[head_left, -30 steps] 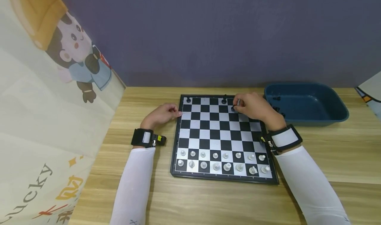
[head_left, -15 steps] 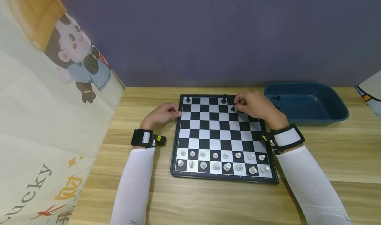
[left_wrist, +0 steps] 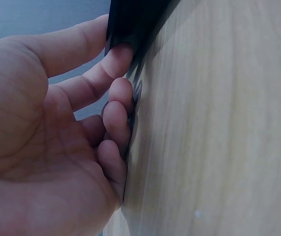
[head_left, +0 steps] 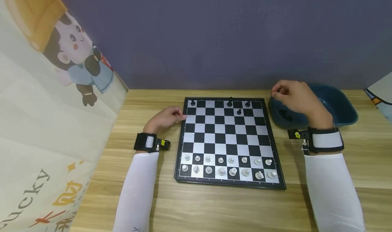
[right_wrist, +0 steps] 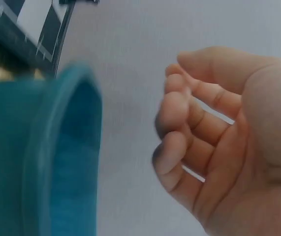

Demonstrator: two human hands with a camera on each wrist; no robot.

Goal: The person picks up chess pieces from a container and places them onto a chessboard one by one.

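Note:
A black-and-white chessboard (head_left: 220, 129) lies flat on the table. My left hand (head_left: 165, 118) pinches its left border between thumb and fingers; in the left wrist view the index fingertip (left_wrist: 118, 61) presses the board's dark side. White chess pieces (head_left: 233, 171) fill the two near rows. At the far side stand a black pawn (head_left: 239, 111) and three other black pieces, one of them a tall piece (head_left: 229, 103). Over the left end of the blue tub (head_left: 344, 106) is my right hand (head_left: 295, 95), fingers loosely curled and holding nothing.
Several black pieces (head_left: 286, 114) lie inside the tub, partly in shadow. Behind the board rises a dark blue-grey wall (head_left: 196, 37). A printed cartoon sheet (head_left: 36, 123) borders the left side of the wooden table (head_left: 214, 208).
My right hand has let go of the black pawn and moved right, from the board to over the tub. The pawn now stands in the second far row. My left hand stays put.

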